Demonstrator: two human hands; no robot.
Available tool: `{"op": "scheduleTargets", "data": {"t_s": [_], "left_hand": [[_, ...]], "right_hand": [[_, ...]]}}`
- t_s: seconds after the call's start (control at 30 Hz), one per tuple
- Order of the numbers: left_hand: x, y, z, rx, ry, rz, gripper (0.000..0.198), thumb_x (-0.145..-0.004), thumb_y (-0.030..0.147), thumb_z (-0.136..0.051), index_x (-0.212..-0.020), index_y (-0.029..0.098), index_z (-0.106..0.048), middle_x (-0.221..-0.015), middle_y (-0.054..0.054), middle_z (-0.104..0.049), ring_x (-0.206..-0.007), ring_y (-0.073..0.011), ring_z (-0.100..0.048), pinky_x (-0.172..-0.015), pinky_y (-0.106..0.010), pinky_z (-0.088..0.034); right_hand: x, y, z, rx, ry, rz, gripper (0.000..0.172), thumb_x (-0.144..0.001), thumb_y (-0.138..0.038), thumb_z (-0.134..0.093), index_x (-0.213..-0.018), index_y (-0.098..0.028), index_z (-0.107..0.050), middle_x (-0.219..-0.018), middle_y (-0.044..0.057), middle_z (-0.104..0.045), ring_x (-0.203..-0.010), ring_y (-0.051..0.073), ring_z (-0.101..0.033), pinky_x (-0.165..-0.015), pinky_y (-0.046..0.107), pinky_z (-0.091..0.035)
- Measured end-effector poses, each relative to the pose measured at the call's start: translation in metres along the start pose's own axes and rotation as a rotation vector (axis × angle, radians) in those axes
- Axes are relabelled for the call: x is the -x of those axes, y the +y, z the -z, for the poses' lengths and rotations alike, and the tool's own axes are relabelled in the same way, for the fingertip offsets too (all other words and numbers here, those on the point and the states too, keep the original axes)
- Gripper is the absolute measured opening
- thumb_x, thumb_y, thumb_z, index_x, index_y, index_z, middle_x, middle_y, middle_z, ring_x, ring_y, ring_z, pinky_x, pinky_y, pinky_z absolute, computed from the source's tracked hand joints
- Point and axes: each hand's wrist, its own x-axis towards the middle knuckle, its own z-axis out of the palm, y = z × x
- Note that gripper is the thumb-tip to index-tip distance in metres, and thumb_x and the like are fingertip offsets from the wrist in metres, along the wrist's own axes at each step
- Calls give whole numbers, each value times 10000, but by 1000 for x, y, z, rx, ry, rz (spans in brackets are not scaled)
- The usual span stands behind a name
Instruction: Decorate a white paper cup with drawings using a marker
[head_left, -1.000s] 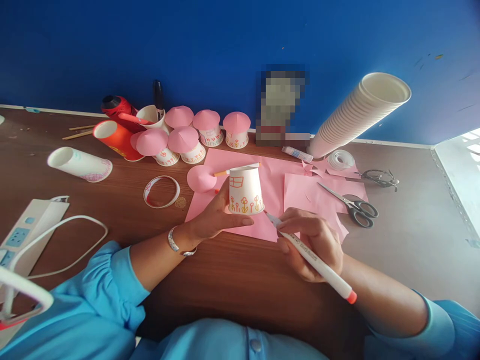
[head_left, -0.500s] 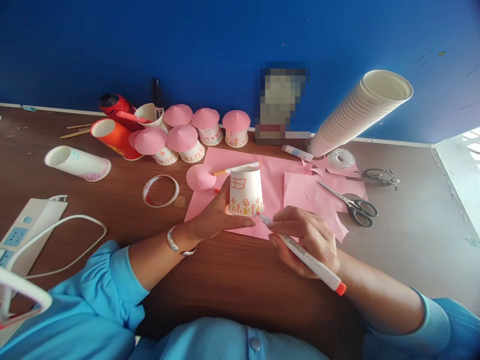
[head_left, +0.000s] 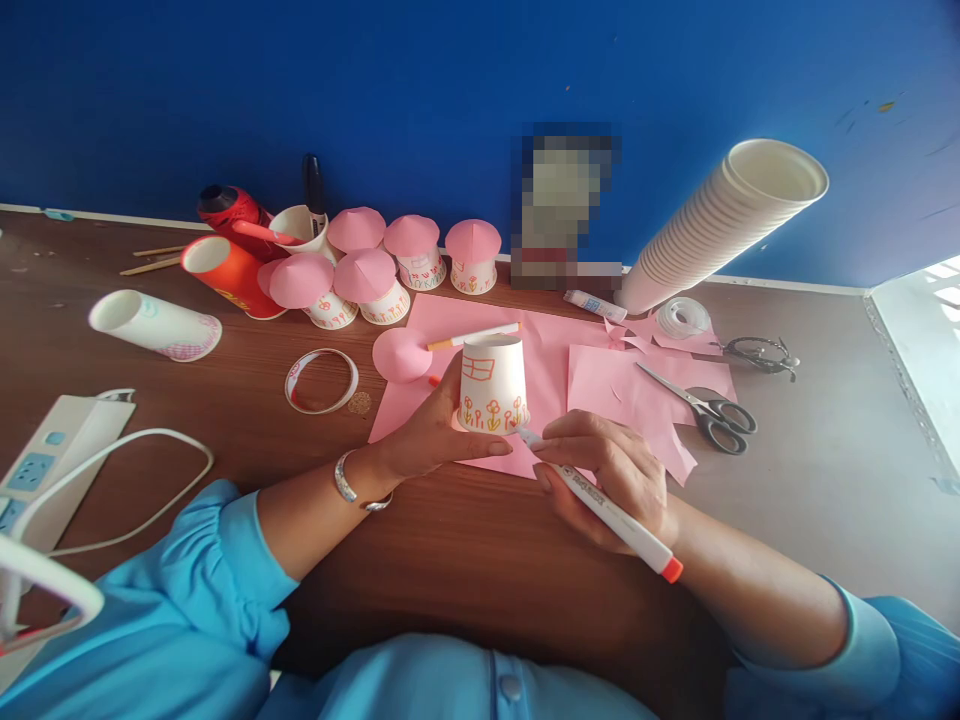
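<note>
My left hand [head_left: 431, 428] is closed around a white paper cup [head_left: 495, 375], held upside down. Orange flowers with yellowish stems run along its lower rim, and an orange window shape sits higher up. In my right hand [head_left: 611, 475] is a white felt-tip marker [head_left: 611, 515] with an orange end, its tip at the cup's lower right rim. Just behind my left hand, a pink paper cone [head_left: 402, 356] and a second marker [head_left: 480, 336] lie on pink paper [head_left: 540, 350].
Cups with pink cone roofs [head_left: 472, 243] stand at the back. Right are scissors [head_left: 701, 408], clear tape [head_left: 682, 318], eyeglasses [head_left: 761, 354], a glue tube [head_left: 595, 305] and a tall cup stack [head_left: 720, 225]. Left lie a tape ring [head_left: 290, 390], a patterned cup [head_left: 154, 325] and a power strip [head_left: 71, 460].
The marker and my right hand have shifted very slightly left at the cup's rim. The cup has tilted or moved a touch to the right in my left hand.
</note>
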Motion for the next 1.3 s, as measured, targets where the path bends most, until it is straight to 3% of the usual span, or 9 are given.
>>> {"op": "scheduleTargets", "data": {"t_s": [0.23, 0.57, 0.8, 1.3], "left_hand": [[0, 3, -1, 6, -11, 27, 945, -721, 330, -961, -1525, 334, -464, -1235, -85, -692, -1148, -320, -687, -926, -453, -600], [-1, 4, -2, 13, -12, 12, 1006, -723, 319, -959, -1578, 348, -430, -1245, -96, -691, -1115, -310, -703, -896, -424, -608], [-1, 3, -2, -3, 2, 7, 1035, -707, 311, -972, -1579, 373, -419, -1292, -88, -659, -1153, -316, -673, -920, -446, -602], [-1, 9, -6, -36, -10, 11, 1026, -706, 335, -975, -1563, 342, -412, -1162, -68, -668, -1090, -307, -693, -886, -451, -603]], "right_hand": [[-1, -2, 1, -19, -17, -20, 243, -892, -36, -611, -1069, -203, -618, -789, 21, -685, -661, 170, -701, -560, 271, -580], [-1, -3, 2, -33, -20, -33, 230, -893, -41, -605, -1055, -203, -612, -774, 23, -685, -636, 167, -691, -539, 270, -563], [-2, -5, 2, -36, 22, 21, 275, -904, -52, -603, -1135, -200, -624, -785, 31, -680, -622, 177, -666, -516, 290, -561], [0, -4, 1, 29, -20, 32, 336, -881, -28, -622, -1168, -203, -615, -827, 29, -713, -658, 178, -702, -559, 283, -593]]}}
